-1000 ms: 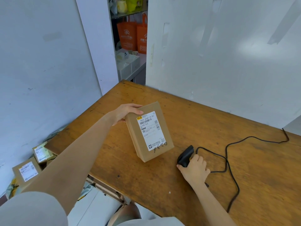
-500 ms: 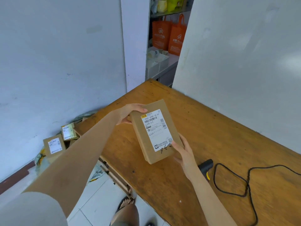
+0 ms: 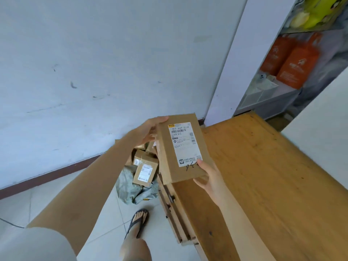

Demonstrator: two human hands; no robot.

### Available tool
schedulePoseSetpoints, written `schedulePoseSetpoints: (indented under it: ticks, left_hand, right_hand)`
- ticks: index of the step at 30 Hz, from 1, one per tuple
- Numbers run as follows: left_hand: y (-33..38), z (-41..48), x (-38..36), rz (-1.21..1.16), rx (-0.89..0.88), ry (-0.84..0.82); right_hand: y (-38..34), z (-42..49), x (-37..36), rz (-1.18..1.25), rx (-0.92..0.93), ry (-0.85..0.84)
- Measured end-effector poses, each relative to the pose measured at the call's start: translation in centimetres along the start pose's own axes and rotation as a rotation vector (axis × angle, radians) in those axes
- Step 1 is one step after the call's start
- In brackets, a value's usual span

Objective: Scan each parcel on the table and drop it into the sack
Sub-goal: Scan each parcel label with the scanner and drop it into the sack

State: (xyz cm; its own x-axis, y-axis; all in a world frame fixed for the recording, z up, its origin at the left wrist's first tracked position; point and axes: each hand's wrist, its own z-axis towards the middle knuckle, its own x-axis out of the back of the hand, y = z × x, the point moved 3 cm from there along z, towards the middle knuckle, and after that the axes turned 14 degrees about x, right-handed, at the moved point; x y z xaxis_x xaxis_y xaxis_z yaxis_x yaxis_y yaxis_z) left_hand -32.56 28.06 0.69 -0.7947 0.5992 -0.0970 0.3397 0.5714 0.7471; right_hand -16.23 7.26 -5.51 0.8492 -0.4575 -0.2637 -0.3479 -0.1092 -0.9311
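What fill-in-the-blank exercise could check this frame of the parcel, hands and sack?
The left hand and right hand together hold one ____.
Its white ____ faces the camera.
The sack lies on the ____, beside the table.
The two bags beyond the table are ____.
Missing words: parcel, label, floor, orange.

Forearms extended, left hand gripping far end of parcel, right hand pinching near corner

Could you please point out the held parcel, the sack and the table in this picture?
parcel [image 3: 183,147], head view, middle of its top face.
sack [image 3: 128,191], head view, crumpled fabric on its near side.
table [image 3: 263,176], head view, bare wooden top.
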Motion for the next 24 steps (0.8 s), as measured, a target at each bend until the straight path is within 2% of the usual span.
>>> schedulePoseSetpoints:
  ticks: [3, 6, 8, 10, 17, 22, 24]
  left_hand:
    - [1.9, 2.2, 4.9, -0.094, -0.008, 0.016]
    - [3.5, 4.5, 8.9, 0.099, 0.085, 0.030]
    - [4.3, 6.5, 11.3, 0.218, 0.127, -0.023]
    - [5.0, 9.0, 14.0, 0.257, 0.157, -0.031]
    - [6.6, 16.3, 21.9, 0.271, 0.200, 0.207]
    - [7.4, 21.3, 25.9, 0.343, 0.134, 0.338]
    - [7.2, 23.1, 27.4, 0.362, 0.176, 0.394]
  right_hand:
    - [-0.3, 5.1, -5.0, 0.038, 0.003, 0.027]
    - [-0.5, 10.5, -10.1, 0.015, 0.011, 0.068]
    - [-0.2, 14.0, -13.3, -0.006, 0.000, 0.085]
    - [0.7, 17.5, -16.2, -0.033, -0.014, 0.105]
    - [4.2, 27.0, -23.2, -0.169, -0.107, 0.063]
    - [6.0, 33.0, -24.6, -0.348, -0.107, -0.006]
    - [7.1, 35.0, -24.1, -0.443, -0.171, 0.044]
